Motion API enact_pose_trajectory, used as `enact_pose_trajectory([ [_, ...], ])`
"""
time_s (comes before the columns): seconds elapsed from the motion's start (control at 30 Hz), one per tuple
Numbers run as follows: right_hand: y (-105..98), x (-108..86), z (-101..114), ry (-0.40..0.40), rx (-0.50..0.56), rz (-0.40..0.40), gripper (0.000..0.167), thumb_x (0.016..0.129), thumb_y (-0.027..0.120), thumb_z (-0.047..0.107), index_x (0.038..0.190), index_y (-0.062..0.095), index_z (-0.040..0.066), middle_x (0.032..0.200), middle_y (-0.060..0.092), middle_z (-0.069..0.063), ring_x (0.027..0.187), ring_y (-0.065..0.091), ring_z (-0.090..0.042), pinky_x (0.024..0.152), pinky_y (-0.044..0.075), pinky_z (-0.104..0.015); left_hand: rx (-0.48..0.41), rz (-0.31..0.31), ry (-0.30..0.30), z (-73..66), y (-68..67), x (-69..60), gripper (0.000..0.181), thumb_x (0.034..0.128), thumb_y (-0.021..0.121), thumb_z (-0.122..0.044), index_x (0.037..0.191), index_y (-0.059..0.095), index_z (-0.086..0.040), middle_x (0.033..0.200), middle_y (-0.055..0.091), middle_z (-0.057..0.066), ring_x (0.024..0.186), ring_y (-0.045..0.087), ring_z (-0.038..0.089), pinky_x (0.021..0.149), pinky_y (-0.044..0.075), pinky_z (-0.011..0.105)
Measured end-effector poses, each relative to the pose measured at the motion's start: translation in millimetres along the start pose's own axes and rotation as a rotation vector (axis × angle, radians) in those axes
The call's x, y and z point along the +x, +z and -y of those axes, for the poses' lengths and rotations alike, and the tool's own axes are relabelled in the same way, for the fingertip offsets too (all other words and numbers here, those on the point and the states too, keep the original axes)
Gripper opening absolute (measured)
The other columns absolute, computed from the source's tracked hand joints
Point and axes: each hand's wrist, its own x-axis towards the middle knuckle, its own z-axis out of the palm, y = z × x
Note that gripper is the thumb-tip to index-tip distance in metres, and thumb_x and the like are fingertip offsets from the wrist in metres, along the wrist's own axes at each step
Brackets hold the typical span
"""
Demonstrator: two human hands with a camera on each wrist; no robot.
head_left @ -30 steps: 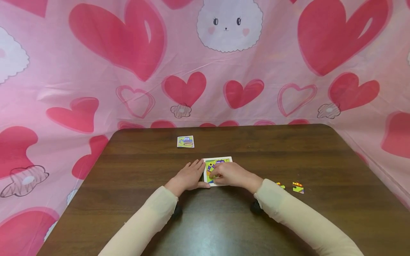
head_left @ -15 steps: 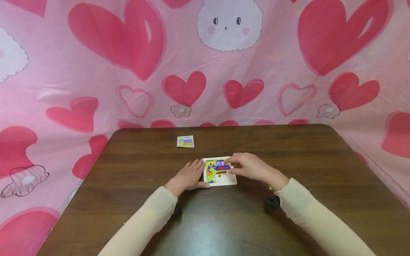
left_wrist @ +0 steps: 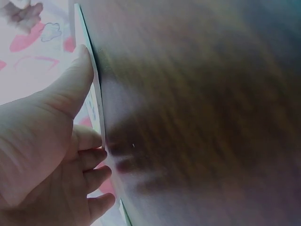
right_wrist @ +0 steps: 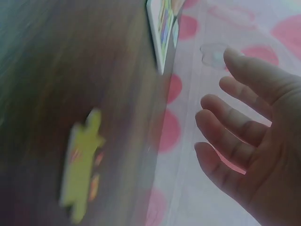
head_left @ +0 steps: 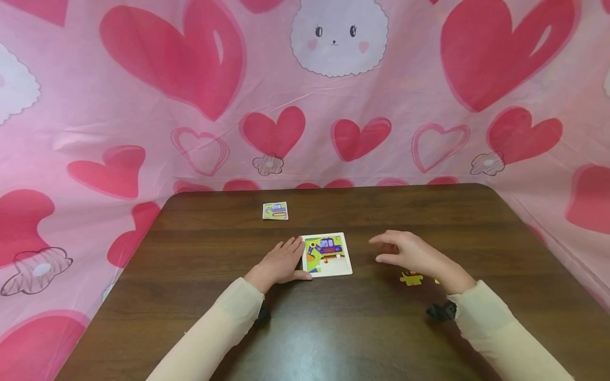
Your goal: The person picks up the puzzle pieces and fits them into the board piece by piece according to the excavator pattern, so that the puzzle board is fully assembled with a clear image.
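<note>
A white-framed jigsaw puzzle board (head_left: 328, 274) lies mid-table, its picture a purple excavator on green, with a bare pale area at its lower right. My left hand (head_left: 278, 263) rests against the board's left edge, fingers extended and thumb at the lower corner. To the right of the board my right hand (head_left: 412, 255) is raised over the table, fingers loosely bent and holding nothing. Below it lies a yellow-green puzzle piece (head_left: 411, 279), also seen in the right wrist view as a knobbed piece (right_wrist: 80, 165). Another piece (head_left: 437, 281) is mostly hidden by the right wrist.
A small picture card (head_left: 275, 210) with the same excavator lies toward the back of the brown wooden table (head_left: 214, 233). Behind the table hangs a pink cloth (head_left: 319, 95) with red hearts. Each wrist carries a black device (head_left: 441, 311).
My right hand has moved off the puzzle board to the right, uncovering the excavator picture and the bare area. The left hand has stayed at the board's left edge.
</note>
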Motion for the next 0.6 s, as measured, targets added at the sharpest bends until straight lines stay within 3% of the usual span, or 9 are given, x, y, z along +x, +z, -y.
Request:
enact_pose_trajectory([
  [0.27, -6.9, -32.2, -25.6, 0.049, 0.053, 0.002, 0.041, 0.081, 0.071, 0.022, 0.114, 0.061, 0.001, 0.094, 0.061, -0.004, 0.075, 0.052, -0.010, 0.063, 0.047, -0.028, 0.002, -0.003, -0.002, 0.1, -0.4, 0.5, 0.086, 0.0837, 0.056, -0.054, 0.144, 0.027, 0.000, 0.150, 0.019, 0.014, 0.136, 0.016, 0.029, 0.107, 0.017, 0.044],
  [0.43, -6.9, -47.4, -36.7, 0.068, 0.011, 0.022, 0.038, 0.080, 0.073, 0.022, 0.110, 0.062, 0.001, 0.096, 0.063, -0.003, 0.080, 0.056, -0.016, 0.069, 0.049, -0.034, 0.000, 0.003, -0.003, 0.0, -0.3, 1.4, 0.086, 0.0832, 0.057, -0.054, 0.144, 0.026, -0.001, 0.150, 0.018, 0.013, 0.136, 0.016, 0.029, 0.107, 0.016, 0.044],
  [0.6, -5.4, -57.4, -45.5, 0.042, -0.033, 0.044, 0.034, 0.077, 0.075, 0.022, 0.103, 0.064, 0.003, 0.090, 0.060, 0.003, 0.077, 0.054, -0.013, 0.066, 0.049, -0.031, -0.023, 0.010, -0.004, -0.2, -0.8, 1.6, 0.087, 0.0827, 0.058, -0.053, 0.144, 0.026, -0.001, 0.150, 0.019, 0.013, 0.137, 0.015, 0.029, 0.108, 0.015, 0.044],
])
